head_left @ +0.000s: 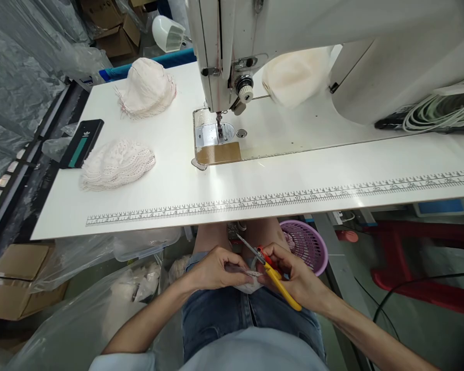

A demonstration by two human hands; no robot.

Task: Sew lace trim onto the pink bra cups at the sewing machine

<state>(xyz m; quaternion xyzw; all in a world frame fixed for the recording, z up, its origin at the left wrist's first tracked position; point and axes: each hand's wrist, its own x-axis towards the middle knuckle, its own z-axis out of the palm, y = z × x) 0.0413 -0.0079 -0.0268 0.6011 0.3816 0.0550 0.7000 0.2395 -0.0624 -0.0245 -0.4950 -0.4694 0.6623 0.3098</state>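
Over my lap, in front of the table edge, my left hand [224, 269] pinches the edge of a small piece of whitish fabric [251, 283]. My right hand [294, 273] is closed around scissors [277, 286] with one yellow and one red handle. Their blades point up and to the left, past the fabric. My right fingertips are also close to the cloth; whether they grip it too is hard to make out. The fabric hangs down between both hands, partly covered by the fingers.
A sewing machine [294, 26] stands on the white table [170, 198] with its printed ruler. Two stacks of pale fabric, a lacy one [118, 164] and a plain one [149, 87], lie left, beside a black phone-like case [81, 144]. A purple basket [313, 247] stands below.
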